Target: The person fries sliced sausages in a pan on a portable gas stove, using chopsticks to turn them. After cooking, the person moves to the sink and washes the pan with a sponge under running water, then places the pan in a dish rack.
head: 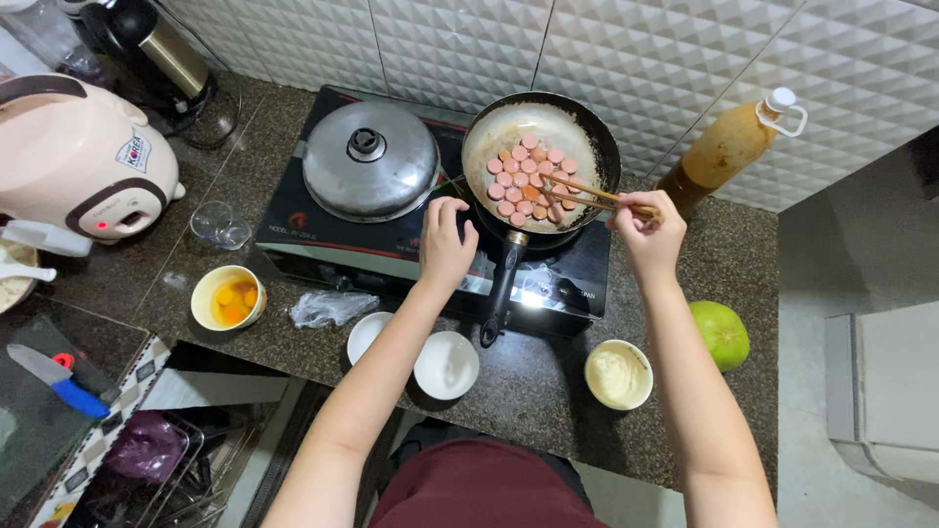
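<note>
Sausage slices (528,181) lie in single layer in frying pan (540,161), pan on right burner of stove (430,230), near back edge of surface (548,391). Slices pink, little browning visible: cooking seems early to middle, turning not finished.

Chopsticks (597,193) reach over pan rim, tips among slices on right side. Right hand (646,230): fingers closed around chopsticks. Left hand (445,244): curled at stove front, beside pan handle (501,293); cannot tell if fingers grip something.

Metal lid (370,159) covers left burner. Bowl with egg yolks (228,296) unused, toward left front. Cream-filled bowl (618,374), two empty white bowls (446,365) near front edge.
</note>
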